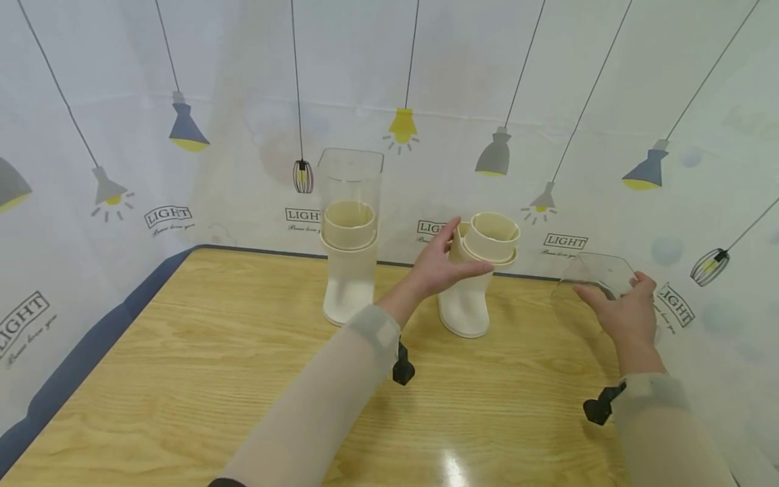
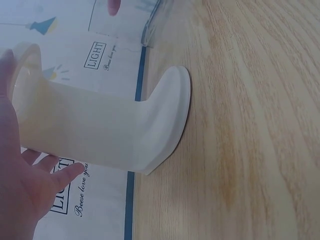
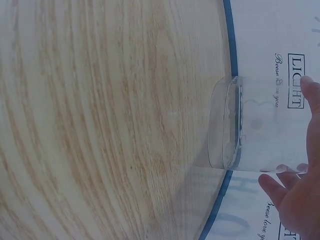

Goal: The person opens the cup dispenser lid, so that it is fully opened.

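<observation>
My left hand (image 1: pixel 441 264) is curled round the top of the white holder (image 1: pixel 465 308), thumb one side, fingers the other; my right hand (image 1: pixel 627 314) grips the clear cover (image 1: pixel 602 267) between thumb and fingers, off to the right. White holder stands on the table, toward the back; whether the cover's rim touches the wood, I can't tell. In the way: left hand hides part of the cream collar (image 1: pixel 496 237), and the second holder (image 1: pixel 349 287) stands upright just left of the left forearm — second cover (image 1: pixel 351 166) on top. Materials: smooth opaque plastic, round collars, boot-like feet; covers see-through, squarish with rounded corners, backdrop print showing through. Table (image 1: pixel 182 365) light wood grain, blue edging (image 1: pixel 109 331) — then the wrinkled white backdrop (image 1: pixel 231 122), printed with lamps and "LIGHT".
</observation>
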Motion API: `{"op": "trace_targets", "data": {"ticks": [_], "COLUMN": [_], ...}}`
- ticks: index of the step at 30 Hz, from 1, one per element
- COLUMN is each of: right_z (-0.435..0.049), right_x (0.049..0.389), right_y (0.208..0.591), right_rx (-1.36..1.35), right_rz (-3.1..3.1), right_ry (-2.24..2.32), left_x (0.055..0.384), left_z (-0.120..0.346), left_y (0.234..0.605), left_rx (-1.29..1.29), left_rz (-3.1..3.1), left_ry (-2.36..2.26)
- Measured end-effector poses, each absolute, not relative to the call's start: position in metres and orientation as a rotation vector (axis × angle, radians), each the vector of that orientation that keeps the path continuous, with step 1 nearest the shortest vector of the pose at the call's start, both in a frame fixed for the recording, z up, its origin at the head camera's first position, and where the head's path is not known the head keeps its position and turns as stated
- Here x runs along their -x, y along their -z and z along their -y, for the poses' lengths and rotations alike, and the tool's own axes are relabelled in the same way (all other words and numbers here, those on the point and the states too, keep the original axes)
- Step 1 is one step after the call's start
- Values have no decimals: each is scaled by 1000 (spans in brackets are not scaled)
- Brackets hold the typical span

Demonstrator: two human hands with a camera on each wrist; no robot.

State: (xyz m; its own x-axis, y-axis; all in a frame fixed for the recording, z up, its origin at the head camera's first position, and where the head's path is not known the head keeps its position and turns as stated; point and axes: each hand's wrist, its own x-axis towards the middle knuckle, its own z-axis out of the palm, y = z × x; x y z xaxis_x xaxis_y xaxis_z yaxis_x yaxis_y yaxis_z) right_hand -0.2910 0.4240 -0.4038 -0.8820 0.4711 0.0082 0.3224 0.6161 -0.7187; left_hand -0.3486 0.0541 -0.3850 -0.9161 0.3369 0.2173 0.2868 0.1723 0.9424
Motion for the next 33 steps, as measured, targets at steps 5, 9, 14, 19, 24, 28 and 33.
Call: {"op": "trace_targets", "data": {"ticks": [5,9,14,19,24,28,33], "right_z": [-422,-420,-417,-419,-425,-427,-428], "right_x": [291,289,286,286,290,291,292], "right_y": [402,399,397,399,403,405,407], "right_rx": [659,658,645,644,619,595,595], "right_rz": [2657,2657,2662,2664,2677,2677,2661], "right_ry": [-1103,-1107,-1102,-1092,-1073,-1072,-1103], "left_x": [348,347,347,347,348,348,347], "left_z": [-55,-55,-54,-55,-54,-54,-55], "left_y": [384,383,384,384,384,385,386], "left_rx": [-637,-631,-615,-615,-616,-607,-602], "left_rz": [-2378,-2380,-2384,-2392,-2402,-2402,-2396], "left_ry": [-1891,-1887,-1880,-1869,-1858,-1859,-1868]}}
